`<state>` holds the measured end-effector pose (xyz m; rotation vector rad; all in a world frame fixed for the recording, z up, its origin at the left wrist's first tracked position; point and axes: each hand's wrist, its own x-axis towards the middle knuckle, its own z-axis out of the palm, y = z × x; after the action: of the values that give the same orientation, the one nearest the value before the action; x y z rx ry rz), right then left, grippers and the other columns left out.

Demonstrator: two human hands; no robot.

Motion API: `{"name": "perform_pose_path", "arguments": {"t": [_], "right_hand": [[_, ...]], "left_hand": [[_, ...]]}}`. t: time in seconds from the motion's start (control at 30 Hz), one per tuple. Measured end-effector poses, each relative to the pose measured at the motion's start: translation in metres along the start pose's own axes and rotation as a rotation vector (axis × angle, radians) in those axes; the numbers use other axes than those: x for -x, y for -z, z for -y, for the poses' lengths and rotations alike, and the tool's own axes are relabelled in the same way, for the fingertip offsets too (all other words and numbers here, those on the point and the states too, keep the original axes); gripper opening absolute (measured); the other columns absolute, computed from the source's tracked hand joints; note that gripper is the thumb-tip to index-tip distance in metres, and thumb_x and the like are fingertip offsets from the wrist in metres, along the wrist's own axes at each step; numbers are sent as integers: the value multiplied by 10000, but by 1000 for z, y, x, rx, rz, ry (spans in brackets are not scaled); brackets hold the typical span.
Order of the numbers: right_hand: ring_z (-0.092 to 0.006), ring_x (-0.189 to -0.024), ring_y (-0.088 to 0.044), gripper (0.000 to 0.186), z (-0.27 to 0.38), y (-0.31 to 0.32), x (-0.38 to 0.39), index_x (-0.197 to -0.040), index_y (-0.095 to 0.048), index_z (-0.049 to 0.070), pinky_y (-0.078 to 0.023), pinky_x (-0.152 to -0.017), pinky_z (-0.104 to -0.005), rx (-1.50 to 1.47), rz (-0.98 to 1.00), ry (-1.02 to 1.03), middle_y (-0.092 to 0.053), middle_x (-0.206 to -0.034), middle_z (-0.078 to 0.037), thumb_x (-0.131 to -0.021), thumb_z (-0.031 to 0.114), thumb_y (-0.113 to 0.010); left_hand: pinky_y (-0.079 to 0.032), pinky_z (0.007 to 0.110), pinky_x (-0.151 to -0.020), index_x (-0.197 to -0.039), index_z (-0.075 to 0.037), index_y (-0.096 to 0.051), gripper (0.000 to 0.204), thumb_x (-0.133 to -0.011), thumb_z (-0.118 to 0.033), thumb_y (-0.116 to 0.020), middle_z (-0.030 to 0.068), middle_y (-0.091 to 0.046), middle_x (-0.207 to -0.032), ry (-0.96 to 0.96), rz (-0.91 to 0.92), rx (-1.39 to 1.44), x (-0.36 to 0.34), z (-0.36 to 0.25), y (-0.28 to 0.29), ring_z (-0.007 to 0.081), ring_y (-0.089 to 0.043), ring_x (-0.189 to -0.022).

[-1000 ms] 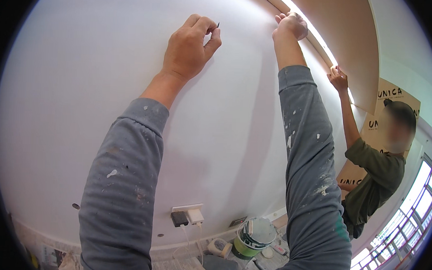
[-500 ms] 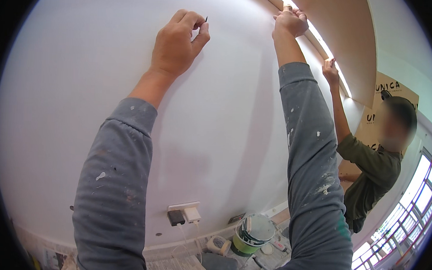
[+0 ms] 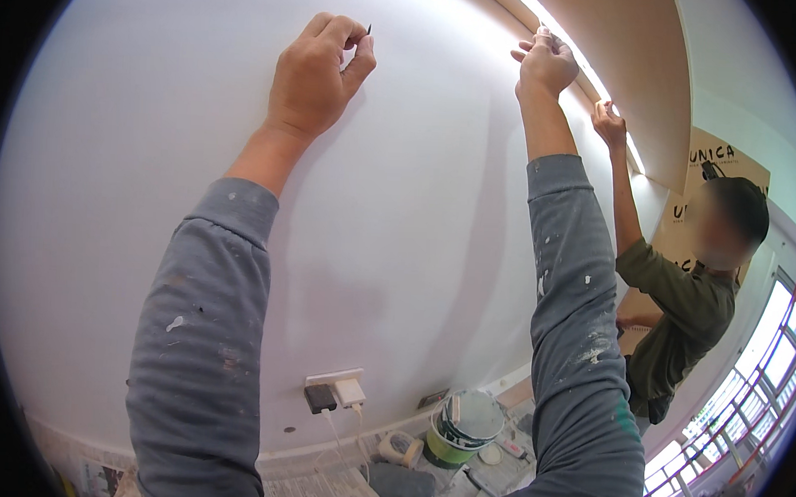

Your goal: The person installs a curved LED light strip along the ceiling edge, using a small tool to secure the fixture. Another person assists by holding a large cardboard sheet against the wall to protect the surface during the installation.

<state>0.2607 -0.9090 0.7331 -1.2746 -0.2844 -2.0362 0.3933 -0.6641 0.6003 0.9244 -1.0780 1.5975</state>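
My left hand is raised in front of the white wall, thumb and forefinger pinched together. A small dark pointed thing sticks up out of that pinch; its kind is too small to make out. Up at the right, my right hand reaches to the glowing light strip under a wooden panel. Its thumb and forefinger are closed at the strip's edge, the other fingers curled loosely. Whatever lies between those fingertips is not visible. Paint-spotted grey sleeves cover both my forearms.
A co-worker in a dark green top stands at right, one hand raised to the strip. Low on the wall, a socket holds two plugs with cables. Below are a green-and-white bucket, a tape roll and floor covering.
My left hand has shifted slightly left, still pinching the dark thing. My right hand has moved a little right and down along the strip. The co-worker's raised hand has barely moved.
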Motion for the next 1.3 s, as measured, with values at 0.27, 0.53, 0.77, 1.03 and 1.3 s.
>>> {"name": "perform_pose_path", "arguments": {"t": [0.27, 0.53, 0.77, 1.03, 1.3], "right_hand": [[-169, -647, -703, 253, -28, 42, -4, -1112, -633, -110, -612, -470, -262, 66, -62, -31, -678, -904, -155, -1029, 127, -598], [-176, -626, -694, 242, -53, 85, -9, -1084, -612, -92, -606, -469, -270, 114, -155, -109, -667, -852, -144, -1033, 145, -601], [-196, -618, -687, 264, -72, 117, -5, -1101, -598, -95, -600, -490, -288, 163, -211, -185, -681, -874, -171, -1040, 162, -584], [-218, -636, -685, 277, -98, 165, 9, -1106, -603, -93, -616, -549, -304, 228, -278, -236, -679, -880, -171, -1049, 176, -566], [-224, -812, -689, 294, -119, 222, 25, -1155, -590, -103, -654, -617, -321, 293, -302, -329, -630, -1065, -161, -1054, 172, -571]], "left_hand": [[-578, 335, -657, -929, -52, -669, 140, -953, -185, -705, 62, -685, -917, -12, -4, -6, 1, -3, 0, 212, -677, -725], [-563, 328, -643, -932, -59, -672, 140, -957, -193, -700, 56, -673, -898, -17, -7, 0, -5, -1, -1, 202, -655, -707], [-563, 328, -648, -928, -61, -674, 144, -960, -200, -698, 52, -674, -902, -17, -11, -1, 0, 2, -2, 200, -652, -707], [-562, 320, -647, -926, -63, -672, 150, -953, -206, -708, 44, -671, -884, -32, -14, -19, 13, 8, -4, 188, -642, -695], [-547, 284, -664, -973, -34, -690, 155, -979, -188, -684, 42, -678, -895, -16, 15, -35, 18, 4, 0, 146, -632, -723]]}}
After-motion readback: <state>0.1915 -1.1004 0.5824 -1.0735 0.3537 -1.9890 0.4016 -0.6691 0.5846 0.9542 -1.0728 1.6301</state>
